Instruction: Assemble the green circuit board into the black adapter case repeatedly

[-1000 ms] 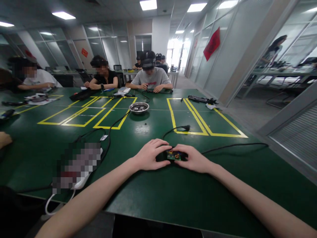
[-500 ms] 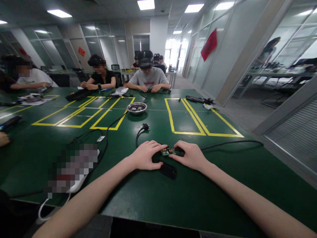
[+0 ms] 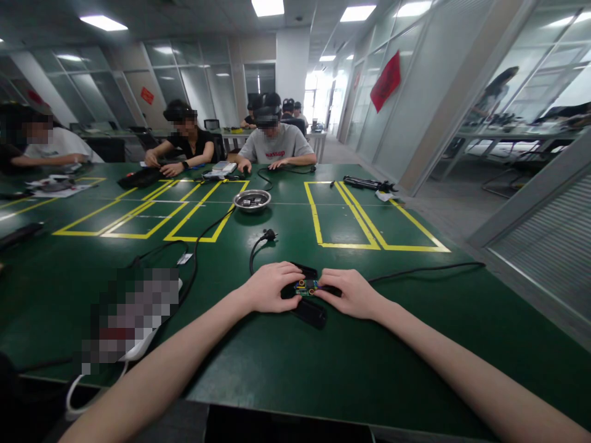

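Observation:
A small green circuit board point(image 3: 306, 287) with copper-coloured ring coils is between my two hands, low over the table. My left hand point(image 3: 272, 288) grips its left end, fingers behind and thumb in front. On the right end, my right hand point(image 3: 348, 292) pinches the board between thumb and fingers. Just in front lies a black plastic casing half point(image 3: 311, 314), near my left thumb. Another black piece point(image 3: 307, 269) shows behind the board, partly covered by my left fingers. A black cable point(image 3: 429, 269) runs out from behind my right hand.
A black power plug point(image 3: 269, 235) lies beyond my hands. Farther off stands a metal bowl point(image 3: 252, 201) with metal parts. A white power strip point(image 3: 143, 344), partly blurred, lies left. Yellow tape marks the green table point(image 3: 369, 369). Co-workers sit across it; a black tool point(image 3: 369, 184) lies far right.
The circuit board has turned between my hands, showing its ring coils differently. A black piece now shows behind it. Across the table, a co-worker's hands have moved apart.

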Available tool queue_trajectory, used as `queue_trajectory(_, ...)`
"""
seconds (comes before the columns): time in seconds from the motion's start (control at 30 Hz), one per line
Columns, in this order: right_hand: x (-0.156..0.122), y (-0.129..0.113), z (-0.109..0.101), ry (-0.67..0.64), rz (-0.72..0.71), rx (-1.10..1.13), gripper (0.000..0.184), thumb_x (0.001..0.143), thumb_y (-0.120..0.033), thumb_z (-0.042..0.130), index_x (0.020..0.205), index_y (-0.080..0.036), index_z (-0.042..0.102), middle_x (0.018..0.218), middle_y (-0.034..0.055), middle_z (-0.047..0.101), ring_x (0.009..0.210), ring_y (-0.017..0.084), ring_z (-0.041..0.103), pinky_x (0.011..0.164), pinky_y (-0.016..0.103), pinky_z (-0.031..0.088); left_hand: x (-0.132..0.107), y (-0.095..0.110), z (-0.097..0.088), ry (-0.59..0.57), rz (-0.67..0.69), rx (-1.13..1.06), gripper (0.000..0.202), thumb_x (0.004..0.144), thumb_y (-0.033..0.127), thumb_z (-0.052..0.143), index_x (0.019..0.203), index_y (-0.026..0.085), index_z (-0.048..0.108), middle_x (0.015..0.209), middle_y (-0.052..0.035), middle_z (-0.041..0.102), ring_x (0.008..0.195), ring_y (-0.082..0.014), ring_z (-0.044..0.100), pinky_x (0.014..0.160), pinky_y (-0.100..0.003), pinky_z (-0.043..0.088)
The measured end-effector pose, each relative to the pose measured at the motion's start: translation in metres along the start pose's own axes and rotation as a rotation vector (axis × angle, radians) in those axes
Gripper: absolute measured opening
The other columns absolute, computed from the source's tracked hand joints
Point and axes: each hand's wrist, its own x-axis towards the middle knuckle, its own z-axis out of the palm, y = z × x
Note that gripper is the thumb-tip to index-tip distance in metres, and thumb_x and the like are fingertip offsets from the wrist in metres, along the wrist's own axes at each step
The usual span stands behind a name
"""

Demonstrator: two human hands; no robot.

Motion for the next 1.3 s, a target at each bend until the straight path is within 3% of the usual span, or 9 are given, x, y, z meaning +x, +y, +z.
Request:
queue_trajectory(0.27,0.001,-0.004,0.003,-0.029,0.113,-0.057,0.020,0.101,-0.030,0.056,0.086,-0.020,0.064,0.083,0.0038,0.068,0.073,0.018,0.064,0.065,0.027,0.043,0.002,0.012,0.000,-0.010,-0.121,0.087,0.034,0.087,0.033,0.065,0.116,0.016,0.070,0.104,-0.0103,0.071,0.098,-0.0258,0.065,0.088,-0.038,0.056)
queue_trajectory(0.4,0.002,-0.004,0.004,-0.070,0.107,-0.039,0.022,0.103,-0.030,0.054,0.086,-0.020,0.065,0.083,0.0038,0.068,0.073,0.017,0.064,0.066,0.027,0.043,0.001,0.019,0.003,0.005,-0.159,0.089,0.041,0.084,0.030,0.066,0.123,0.015,0.066,0.109,-0.0105,0.069,0.101,-0.0268,0.062,0.091,-0.040,0.055)
queue_trajectory(0.9,0.005,-0.011,0.004,-0.116,0.167,-0.039,0.025,0.101,-0.029,0.056,0.079,-0.020,0.063,0.077,0.0035,0.067,0.069,0.017,0.062,0.063,0.027,0.037,0.003,0.027,0.006,0.003,-0.243,0.103,0.037,0.080,0.028,0.063,0.115,0.016,0.064,0.110,-0.0112,0.065,0.104,-0.0284,0.058,0.093,-0.043,0.054)
queue_trajectory(1.1,0.003,-0.010,0.001,-0.126,0.075,0.002,0.026,0.103,-0.029,0.053,0.081,-0.020,0.063,0.079,0.0037,0.069,0.072,0.018,0.064,0.065,0.027,0.040,0.001,0.026,0.008,0.040,-0.227,0.023,0.041,0.080,0.029,0.066,0.119,0.019,0.061,0.118,-0.0114,0.063,0.110,-0.0285,0.059,0.097,-0.043,0.055)
queue_trajectory(1.2,0.004,-0.009,0.003,-0.108,0.118,-0.030,0.026,0.102,-0.029,0.054,0.079,-0.020,0.061,0.079,0.0038,0.069,0.071,0.018,0.064,0.065,0.028,0.040,0.001,0.025,0.008,0.049,-0.223,0.010,0.043,0.080,0.027,0.065,0.122,0.019,0.059,0.122,-0.0121,0.064,0.114,-0.0288,0.059,0.098,-0.043,0.055)
queue_trajectory(1.3,0.006,-0.009,0.007,-0.046,0.197,-0.052,0.021,0.098,-0.031,0.058,0.080,-0.021,0.059,0.079,0.0041,0.068,0.072,0.019,0.064,0.065,0.028,0.041,0.001,0.025,0.007,0.043,-0.203,0.032,0.037,0.081,0.024,0.064,0.118,0.018,0.061,0.113,-0.0109,0.068,0.107,-0.0281,0.062,0.095,-0.043,0.054)
